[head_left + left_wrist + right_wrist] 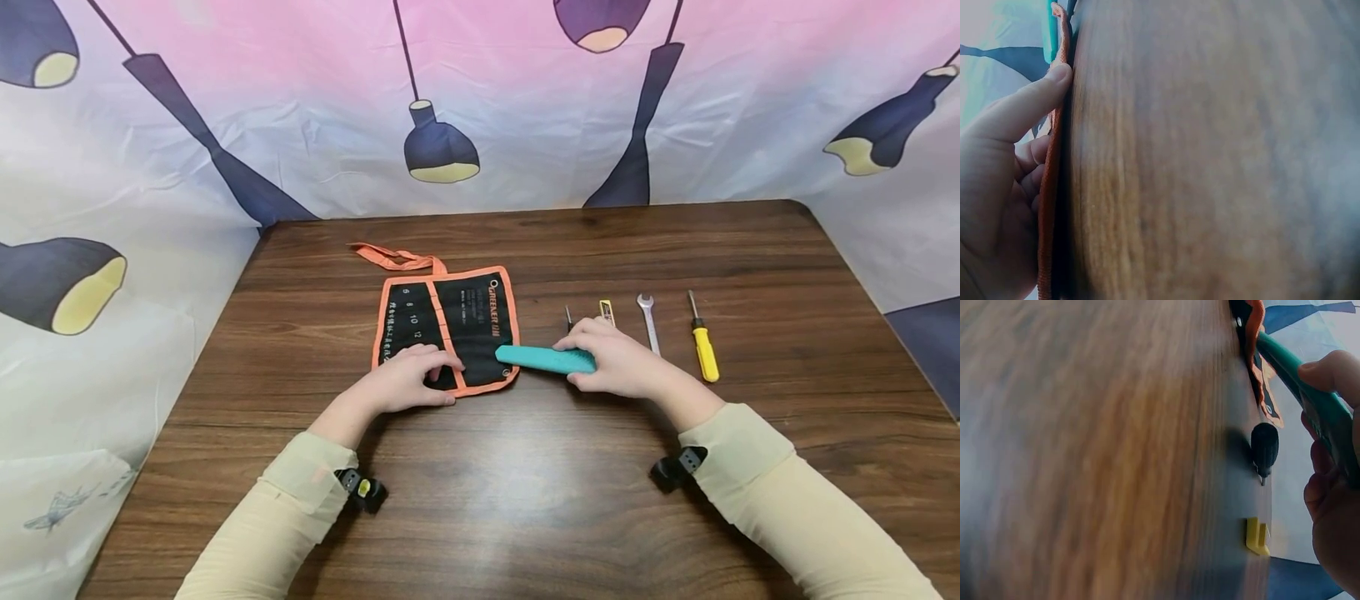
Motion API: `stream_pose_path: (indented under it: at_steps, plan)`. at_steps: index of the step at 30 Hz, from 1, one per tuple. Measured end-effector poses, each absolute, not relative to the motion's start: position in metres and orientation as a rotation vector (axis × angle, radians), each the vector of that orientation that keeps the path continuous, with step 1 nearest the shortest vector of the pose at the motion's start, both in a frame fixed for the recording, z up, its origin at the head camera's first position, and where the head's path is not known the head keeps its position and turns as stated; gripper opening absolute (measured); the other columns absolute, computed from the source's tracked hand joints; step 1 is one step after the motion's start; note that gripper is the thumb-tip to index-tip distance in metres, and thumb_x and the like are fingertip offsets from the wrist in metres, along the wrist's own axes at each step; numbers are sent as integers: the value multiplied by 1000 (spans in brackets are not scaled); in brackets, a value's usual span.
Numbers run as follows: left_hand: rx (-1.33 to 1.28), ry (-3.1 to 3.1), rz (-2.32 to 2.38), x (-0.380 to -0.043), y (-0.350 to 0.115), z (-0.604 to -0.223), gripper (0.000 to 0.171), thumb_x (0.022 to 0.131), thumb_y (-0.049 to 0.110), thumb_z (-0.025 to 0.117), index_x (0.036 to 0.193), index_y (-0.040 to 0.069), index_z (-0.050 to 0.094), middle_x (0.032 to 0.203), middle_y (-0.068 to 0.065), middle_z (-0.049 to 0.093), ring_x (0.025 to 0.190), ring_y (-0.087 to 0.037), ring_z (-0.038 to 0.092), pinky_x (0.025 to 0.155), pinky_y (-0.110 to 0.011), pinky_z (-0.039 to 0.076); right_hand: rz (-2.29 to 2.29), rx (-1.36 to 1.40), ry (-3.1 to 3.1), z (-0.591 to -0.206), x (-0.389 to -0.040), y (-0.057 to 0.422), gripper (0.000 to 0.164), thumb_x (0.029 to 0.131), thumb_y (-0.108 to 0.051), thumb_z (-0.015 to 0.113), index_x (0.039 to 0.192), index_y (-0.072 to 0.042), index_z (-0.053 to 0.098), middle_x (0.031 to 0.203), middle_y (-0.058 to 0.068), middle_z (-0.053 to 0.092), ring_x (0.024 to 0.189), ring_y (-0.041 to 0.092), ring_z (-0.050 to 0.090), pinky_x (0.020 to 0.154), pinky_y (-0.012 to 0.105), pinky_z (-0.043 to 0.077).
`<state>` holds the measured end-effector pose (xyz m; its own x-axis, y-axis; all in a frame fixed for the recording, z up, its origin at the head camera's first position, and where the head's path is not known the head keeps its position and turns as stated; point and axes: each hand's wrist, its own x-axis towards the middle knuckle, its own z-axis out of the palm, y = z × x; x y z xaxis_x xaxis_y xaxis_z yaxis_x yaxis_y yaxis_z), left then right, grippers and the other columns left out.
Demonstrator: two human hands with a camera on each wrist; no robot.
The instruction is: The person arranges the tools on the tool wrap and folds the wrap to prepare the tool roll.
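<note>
A black roll-up tool pouch (472, 308) with orange trim lies spread on the table. My left hand (412, 379) rests on its lower left part, fingers bent over the fabric. In the left wrist view the thumb (1059, 74) lies along the orange edge. My right hand (618, 358) grips a long, flat teal tool (543, 359) by its right end, thumb on the near side. The tool's angled left tip overlaps the pouch's right edge; in the right wrist view the teal tool (1291, 369) tilts against the orange trim.
A small black-handled tool (1264, 447) and a yellow-and-black case (607, 312) lie just beyond my right hand. Farther right are a wrench (648, 321) and a yellow-handled screwdriver (704, 346). The pouch's orange strap (397, 257) trails toward the back of the wooden table (480, 517).
</note>
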<state>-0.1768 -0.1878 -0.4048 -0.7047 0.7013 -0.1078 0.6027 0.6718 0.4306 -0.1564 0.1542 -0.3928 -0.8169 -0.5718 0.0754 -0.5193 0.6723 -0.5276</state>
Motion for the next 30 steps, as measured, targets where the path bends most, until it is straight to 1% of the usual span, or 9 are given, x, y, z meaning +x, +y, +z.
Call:
stream_pose_path:
  at_steps: [6,12,16,18,21,23,25,27,30]
  plan:
    - [1046,2626,559,-178,-188,-408,38,83,39,70,116,22,62,79,7,46,76,-12,42,73,-35,32,-827,-984,2747,-394,-157,145,36,79,-21,70,113,-11,66,103,-3,55,93,17,41,76,34,36]
    - [1038,2636,584,-178,-189,-409,39,83,42,69,116,23,62,78,7,45,75,-12,42,72,-35,32,-803,-1034,2705,-394,-159,139,35,80,-22,69,114,-12,66,106,-3,55,97,17,42,77,33,38]
    - [1034,2640,593,-178,-189,-409,39,83,41,69,116,22,62,79,7,45,75,-12,41,72,-36,31,-786,-1051,2683,-394,-161,135,34,81,-21,69,114,-12,66,108,-2,55,98,17,43,79,34,39]
    - [1031,2643,598,-177,-189,-409,39,83,41,69,116,22,62,79,7,45,75,-12,41,72,-36,31,-782,-1071,2675,-394,-162,133,34,81,-20,69,114,-11,67,107,-2,56,98,17,44,84,36,38]
    - [1024,2647,601,-177,-189,-409,38,83,41,70,116,23,62,78,7,44,75,-13,41,71,-36,31,-778,-1116,2662,-395,-163,128,34,81,-20,69,114,-11,67,107,-1,56,98,17,45,85,37,38]
    - [1018,2646,600,-177,-189,-409,37,83,40,70,115,24,62,78,7,44,75,-12,41,71,-36,31,-763,-1139,2655,-395,-164,125,35,81,-20,69,114,-12,67,106,-2,56,96,16,44,85,35,37]
    - [1013,2642,596,-177,-189,-410,36,83,39,69,115,24,62,78,7,44,75,-13,41,71,-36,31,-747,-1142,2652,-396,-165,121,35,81,-21,68,115,-14,67,106,-3,56,94,15,43,79,32,38]
    - [1007,2638,593,-177,-189,-411,36,83,39,69,115,25,62,78,7,44,75,-13,41,72,-36,31,-737,-1138,2650,-397,-165,119,35,81,-22,68,116,-15,67,107,-3,56,93,15,42,77,31,38]
    - [994,2640,593,-177,-189,-411,35,83,39,70,115,25,61,78,7,44,75,-13,41,72,-37,30,-747,-1135,2639,-397,-165,114,35,82,-21,68,117,-14,66,108,-2,56,94,15,41,77,31,38]
